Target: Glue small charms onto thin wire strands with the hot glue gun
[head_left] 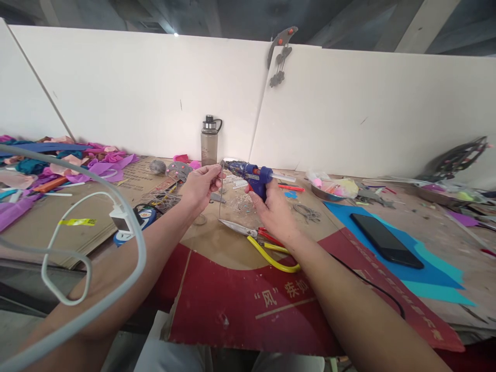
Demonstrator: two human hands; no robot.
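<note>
My right hand (pixel 273 206) is closed round the handle of a blue hot glue gun (pixel 251 174), whose nozzle points left. My left hand (pixel 201 185) pinches a thin grey wire (pixel 220 199) that hangs down from the fingers, its top end right at the gun's nozzle. Both hands hover above a brown and red cardboard sheet (pixel 232 294) on the table. Scissors with yellow handles (pixel 263 248) lie just below the hands.
A grey water bottle (pixel 210 139) stands at the white back panel. Pink and purple fabric scraps (pixel 58 163) pile at the left. A black phone (pixel 385 240) lies on blue sheets at the right. White cables (pixel 77 248) loop at the near left, with a charger plug (pixel 120 219).
</note>
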